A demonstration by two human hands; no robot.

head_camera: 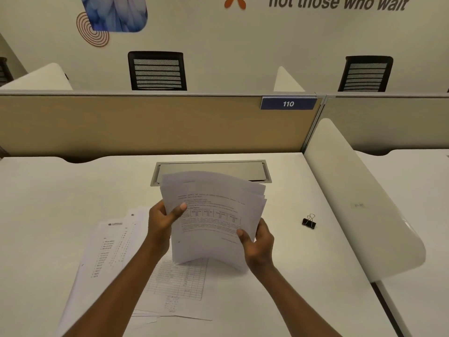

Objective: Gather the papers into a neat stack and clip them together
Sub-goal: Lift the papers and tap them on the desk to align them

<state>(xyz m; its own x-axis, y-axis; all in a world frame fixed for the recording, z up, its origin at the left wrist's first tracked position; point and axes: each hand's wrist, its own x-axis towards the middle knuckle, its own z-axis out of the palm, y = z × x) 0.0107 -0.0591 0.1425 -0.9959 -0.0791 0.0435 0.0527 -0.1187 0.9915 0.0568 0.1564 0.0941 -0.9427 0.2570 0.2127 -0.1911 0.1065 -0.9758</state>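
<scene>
Head view: the left hand (161, 223) and right hand (258, 242) each grip a side edge of the held sheaf (213, 215), raised above the desk (48, 203), its top edges fanned unevenly. Loose sheets (109, 259) lie beneath and left of the hands; the binder clip (309, 221) sits well right. Likely risk: misaligned edges let sheets slip out. No containers are visible.

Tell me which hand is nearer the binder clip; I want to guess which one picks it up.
Right. The right hand grips the held papers' right edge, closest to the binder clip; the left hand is across the papers, farther away.
</scene>
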